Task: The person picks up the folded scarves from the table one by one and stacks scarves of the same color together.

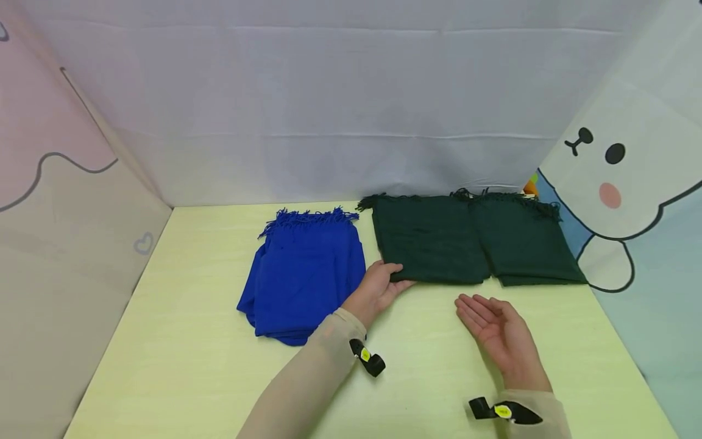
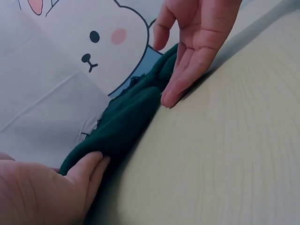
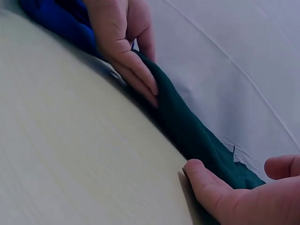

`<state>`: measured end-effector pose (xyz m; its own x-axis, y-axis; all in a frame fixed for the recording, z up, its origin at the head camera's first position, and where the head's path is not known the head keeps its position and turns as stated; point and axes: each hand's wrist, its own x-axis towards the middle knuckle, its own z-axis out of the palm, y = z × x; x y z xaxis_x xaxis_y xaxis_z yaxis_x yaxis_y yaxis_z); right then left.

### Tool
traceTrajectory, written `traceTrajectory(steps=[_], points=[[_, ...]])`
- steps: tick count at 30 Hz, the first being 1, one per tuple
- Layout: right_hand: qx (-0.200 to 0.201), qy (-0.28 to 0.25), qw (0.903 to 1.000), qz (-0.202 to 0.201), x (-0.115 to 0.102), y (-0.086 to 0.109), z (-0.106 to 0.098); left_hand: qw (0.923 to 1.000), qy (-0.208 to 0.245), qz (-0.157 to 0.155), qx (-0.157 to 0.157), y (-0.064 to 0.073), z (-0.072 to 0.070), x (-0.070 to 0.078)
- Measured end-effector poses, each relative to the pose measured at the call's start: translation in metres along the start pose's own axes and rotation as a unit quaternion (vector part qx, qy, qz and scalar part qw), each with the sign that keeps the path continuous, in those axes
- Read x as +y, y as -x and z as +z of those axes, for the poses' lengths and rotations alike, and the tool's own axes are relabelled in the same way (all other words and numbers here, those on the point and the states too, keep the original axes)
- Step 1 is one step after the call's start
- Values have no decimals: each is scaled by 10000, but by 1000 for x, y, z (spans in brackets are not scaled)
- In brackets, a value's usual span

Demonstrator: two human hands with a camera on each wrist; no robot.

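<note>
A dark green fringed scarf (image 1: 428, 241) lies folded at the back of the table, its fringe toward the wall. Right beside it spreads a second dark green folded section (image 1: 526, 244); whether the two are joined I cannot tell. At the near left corner of the green scarf, my left hand (image 1: 378, 286) has its thumb on top and its fingers along the front edge, pinching the cloth. My right hand (image 1: 501, 338) is held palm up, fingers extended, just in front of the green cloth and holding nothing. Left of both hands lies a folded blue fringed scarf (image 1: 307, 274).
The pale wooden table (image 1: 181, 366) ends at a white cloth wall (image 1: 329, 110) behind. A printed panel with a cartoon face (image 1: 647, 140) borders the right side; another panel (image 1: 66, 256) stands on the left. Small colourful objects (image 1: 530, 186) peek out at the back right corner.
</note>
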<state>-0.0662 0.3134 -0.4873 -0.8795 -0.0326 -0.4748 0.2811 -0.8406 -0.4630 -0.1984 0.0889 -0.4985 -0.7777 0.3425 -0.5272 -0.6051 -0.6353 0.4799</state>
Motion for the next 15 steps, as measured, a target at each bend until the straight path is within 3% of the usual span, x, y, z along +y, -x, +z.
traceTrajectory(steps=[6, 15], points=[[-159, -919, 9952, 303, -4, -10, -2, 9990, 404, -133, -133, 3, 2, 3], [-523, -1982, 9764, 676, -12, -30, 4, 9957, 755, -217, -501, 6, 1, 6]])
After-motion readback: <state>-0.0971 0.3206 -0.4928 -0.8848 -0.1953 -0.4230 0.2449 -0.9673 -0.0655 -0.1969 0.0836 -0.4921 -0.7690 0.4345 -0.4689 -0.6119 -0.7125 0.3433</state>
